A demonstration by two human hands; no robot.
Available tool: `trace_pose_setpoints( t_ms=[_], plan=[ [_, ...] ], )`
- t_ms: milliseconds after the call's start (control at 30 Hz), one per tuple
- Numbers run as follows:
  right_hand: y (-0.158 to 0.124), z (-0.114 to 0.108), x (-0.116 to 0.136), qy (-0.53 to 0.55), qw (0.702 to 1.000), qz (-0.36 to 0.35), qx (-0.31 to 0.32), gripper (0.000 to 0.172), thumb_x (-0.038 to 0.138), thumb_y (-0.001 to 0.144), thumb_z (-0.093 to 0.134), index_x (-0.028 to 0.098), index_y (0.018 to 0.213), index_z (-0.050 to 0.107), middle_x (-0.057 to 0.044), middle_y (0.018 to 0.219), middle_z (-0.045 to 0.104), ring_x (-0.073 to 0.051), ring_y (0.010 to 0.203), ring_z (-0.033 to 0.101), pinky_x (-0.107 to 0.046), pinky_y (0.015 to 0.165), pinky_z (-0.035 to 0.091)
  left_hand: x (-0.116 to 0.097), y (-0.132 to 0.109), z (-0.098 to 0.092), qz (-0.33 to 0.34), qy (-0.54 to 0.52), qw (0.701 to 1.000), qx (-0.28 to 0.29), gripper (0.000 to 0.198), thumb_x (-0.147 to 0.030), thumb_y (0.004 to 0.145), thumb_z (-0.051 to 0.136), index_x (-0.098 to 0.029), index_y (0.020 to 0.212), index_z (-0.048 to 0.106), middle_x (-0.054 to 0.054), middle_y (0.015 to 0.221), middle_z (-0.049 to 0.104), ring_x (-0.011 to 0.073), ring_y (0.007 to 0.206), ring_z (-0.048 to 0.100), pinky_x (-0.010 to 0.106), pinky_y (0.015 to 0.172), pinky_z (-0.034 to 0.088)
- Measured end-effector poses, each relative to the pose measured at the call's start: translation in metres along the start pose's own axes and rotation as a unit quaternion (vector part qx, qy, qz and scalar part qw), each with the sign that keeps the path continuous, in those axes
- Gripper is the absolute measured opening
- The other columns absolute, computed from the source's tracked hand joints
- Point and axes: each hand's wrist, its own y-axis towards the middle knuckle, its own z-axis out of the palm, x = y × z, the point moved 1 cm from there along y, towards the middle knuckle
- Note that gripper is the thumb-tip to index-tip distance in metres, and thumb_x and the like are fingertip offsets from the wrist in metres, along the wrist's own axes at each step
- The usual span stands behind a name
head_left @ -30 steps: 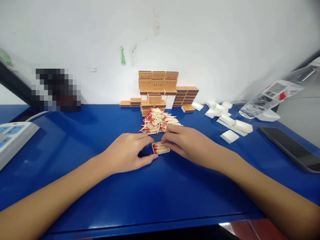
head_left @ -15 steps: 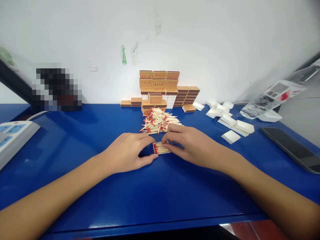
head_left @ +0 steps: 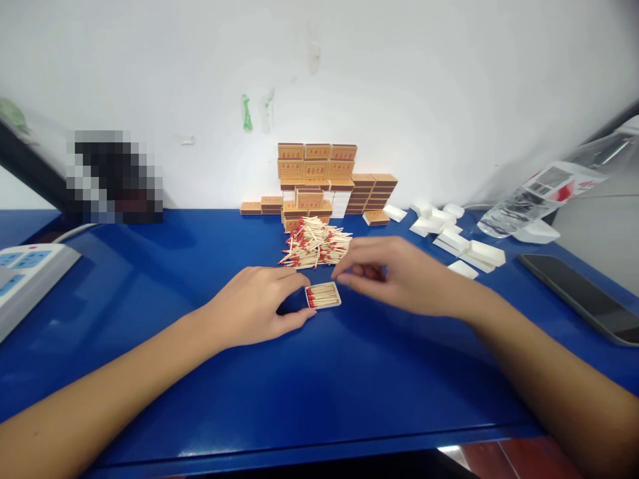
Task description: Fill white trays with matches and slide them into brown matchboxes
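A small white matchbox tray (head_left: 339,303) lies on the blue table with a layer of red-headed matches (head_left: 323,294) inside, heads toward the left. My left hand (head_left: 254,306) grips the tray's left end between thumb and forefinger. Just beyond the tray's right end, my right hand (head_left: 394,276) hovers above the table, its thumb and forefinger slightly apart with nothing visible between them. Behind the tray rises a loose heap of matches (head_left: 317,243), partly close to the right hand's knuckles.
Stacked orange matchboxes (head_left: 317,169) stand against the wall behind the heap. To the right lie several white trays (head_left: 452,239), a tilted plastic bottle (head_left: 544,189) and a black phone (head_left: 582,293). A white power strip (head_left: 40,279) sits at the left.
My right hand has let go of the matches in the tray and moved up and to the right, uncovering the tray's right end. My left hand keeps its grip in place.
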Motion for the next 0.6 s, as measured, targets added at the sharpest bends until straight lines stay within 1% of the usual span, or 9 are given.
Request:
trace_pose_setpoints(
  t_ms=[67, 100, 133, 200, 267, 367, 400, 467, 600],
  plan=[
    [-0.002, -0.01, -0.008, -0.01, 0.998, 0.028, -0.059, 0.016, 0.027, 0.099, 0.061, 0.021, 0.098, 0.075, 0.0, 0.078, 0.063, -0.014, 0.068, 0.054, -0.028, 0.063, 0.04, 0.0, 0.0, 0.0, -0.001, 0.0, 1.0, 0.003, 0.031, -0.042, 0.097, 0.066, -0.018, 0.116, 0.073, 0.001, 0.083, 0.071, 0.0169, 0.069, 0.066, 0.031, 0.065, 0.047],
    [-0.002, -0.016, -0.014, -0.024, 0.996, 0.042, -0.077, 0.017, 0.029, 0.099, 0.061, 0.021, 0.097, 0.075, 0.0, 0.076, 0.063, -0.014, 0.067, 0.053, -0.028, 0.062, 0.04, 0.0, -0.001, -0.001, -0.002, -0.001, 1.0, 0.005, 0.032, -0.042, 0.097, 0.065, -0.018, 0.116, 0.073, 0.002, 0.083, 0.071, 0.017, 0.069, 0.066, 0.031, 0.065, 0.047],
    [-0.003, -0.02, -0.022, -0.043, 0.995, 0.053, -0.076, 0.016, 0.03, 0.098, 0.061, 0.021, 0.095, 0.075, -0.001, 0.075, 0.063, -0.015, 0.067, 0.054, -0.029, 0.062, 0.04, 0.0, -0.001, -0.001, -0.002, -0.001, 1.0, 0.006, 0.032, -0.043, 0.097, 0.065, -0.018, 0.116, 0.073, 0.002, 0.083, 0.071, 0.017, 0.069, 0.066, 0.031, 0.065, 0.047],
    [-0.005, -0.026, -0.039, -0.076, 0.994, 0.071, -0.04, 0.014, 0.03, 0.095, 0.063, 0.021, 0.092, 0.074, -0.001, 0.076, 0.063, -0.016, 0.068, 0.055, -0.029, 0.063, 0.04, 0.0, -0.002, -0.001, -0.003, 0.0, 1.0, 0.007, 0.033, -0.043, 0.098, 0.065, -0.018, 0.116, 0.073, 0.002, 0.083, 0.071, 0.017, 0.069, 0.066, 0.031, 0.065, 0.047],
    [-0.006, -0.026, -0.056, -0.093, 0.991, 0.092, 0.0, 0.014, 0.03, 0.093, 0.064, 0.02, 0.093, 0.073, -0.003, 0.079, 0.064, -0.017, 0.07, 0.056, -0.029, 0.064, 0.041, 0.0, -0.002, 0.0, -0.004, 0.003, 1.0, 0.005, 0.033, -0.043, 0.098, 0.064, -0.017, 0.117, 0.073, 0.001, 0.083, 0.07, 0.0169, 0.069, 0.065, 0.031, 0.065, 0.047],
    [-0.008, -0.023, -0.072, -0.095, 0.986, 0.127, 0.042, 0.016, 0.03, 0.095, 0.06, 0.019, 0.09, 0.07, -0.004, 0.082, 0.064, -0.017, 0.071, 0.056, -0.03, 0.065, 0.042, 0.0, -0.001, 0.0, -0.005, 0.007, 1.0, 0.006, 0.032, -0.043, 0.098, 0.064, -0.018, 0.117, 0.073, 0.001, 0.082, 0.07, 0.017, 0.069, 0.065, 0.031, 0.065, 0.046],
    [-0.008, -0.021, -0.072, -0.093, 0.986, 0.13, 0.05, 0.017, 0.03, 0.096, 0.058, 0.019, 0.089, 0.068, -0.004, 0.083, 0.064, -0.017, 0.072, 0.055, -0.03, 0.065, 0.042, 0.0, -0.001, 0.0, -0.007, 0.008, 1.0, 0.006, 0.032, -0.043, 0.098, 0.064, -0.018, 0.116, 0.073, 0.002, 0.082, 0.07, 0.0172, 0.069, 0.065, 0.031, 0.065, 0.046],
    [-0.009, -0.018, -0.066, -0.089, 0.987, 0.118, 0.054, 0.019, 0.031, 0.099, 0.055, 0.019, 0.09, 0.066, -0.004, 0.085, 0.064, -0.017, 0.073, 0.055, -0.031, 0.067, 0.042, -0.001, 0.0, -0.001, -0.009, 0.011, 1.0, 0.008, 0.032, -0.043, 0.098, 0.064, -0.018, 0.115, 0.073, 0.002, 0.083, 0.071, 0.0176, 0.069, 0.065, 0.031, 0.064, 0.045],
    [-0.007, -0.009, -0.037, -0.08, 0.993, 0.078, 0.041, 0.02, 0.033, 0.104, 0.051, 0.02, 0.095, 0.064, -0.005, 0.092, 0.063, -0.018, 0.079, 0.057, -0.031, 0.071, 0.044, -0.002, 0.0, -0.001, -0.013, 0.006, 1.0, 0.007, 0.031, -0.042, 0.098, 0.065, -0.018, 0.115, 0.073, 0.002, 0.082, 0.071, 0.0172, 0.069, 0.065, 0.031, 0.065, 0.046]
  ],
)
